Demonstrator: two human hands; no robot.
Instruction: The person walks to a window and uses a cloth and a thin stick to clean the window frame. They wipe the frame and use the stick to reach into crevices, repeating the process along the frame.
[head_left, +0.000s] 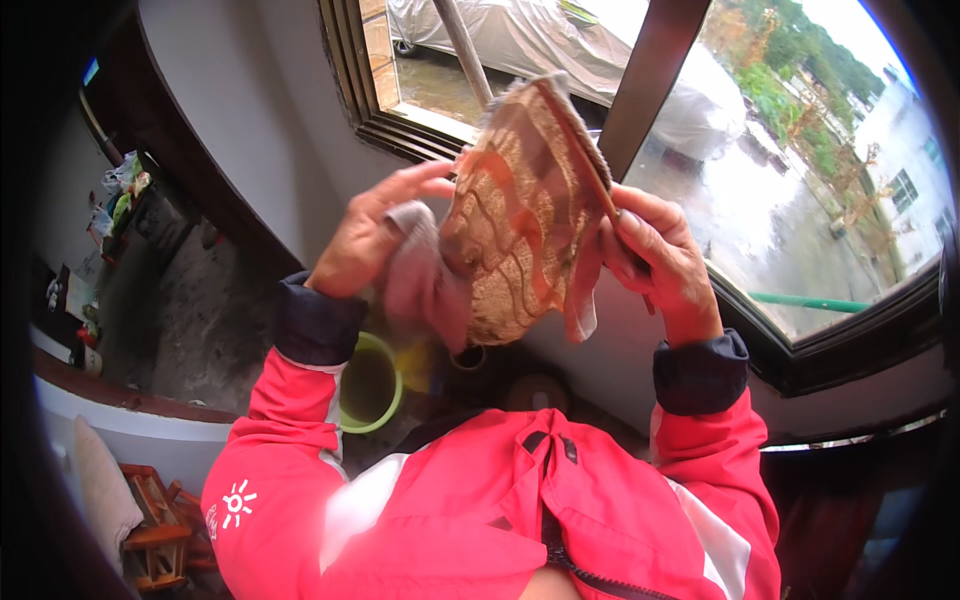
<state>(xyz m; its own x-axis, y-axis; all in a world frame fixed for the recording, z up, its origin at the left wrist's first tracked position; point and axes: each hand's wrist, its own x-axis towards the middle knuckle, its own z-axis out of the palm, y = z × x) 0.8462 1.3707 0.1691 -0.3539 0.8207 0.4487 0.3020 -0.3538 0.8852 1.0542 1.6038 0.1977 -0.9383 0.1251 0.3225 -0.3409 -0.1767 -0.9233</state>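
A patterned cloth (517, 247) in tan, brown and orange is held up in front of the window. Its surface is creased, and the lower left part is blurred. My right hand (656, 251) pinches the cloth's right edge between thumb and fingers. At the cloth's left side is my left hand (360, 236), gripping a pinkish-grey fold; its fingertips pass behind the fabric and are hidden.
Ahead is an open sliding window (420, 120) with a dark frame post (649, 82). A light green bucket (371, 382) stands below my left forearm. Wooden furniture (157, 536) and a pale cushion (105, 487) are at lower left. A covered car (517, 45) is outside.
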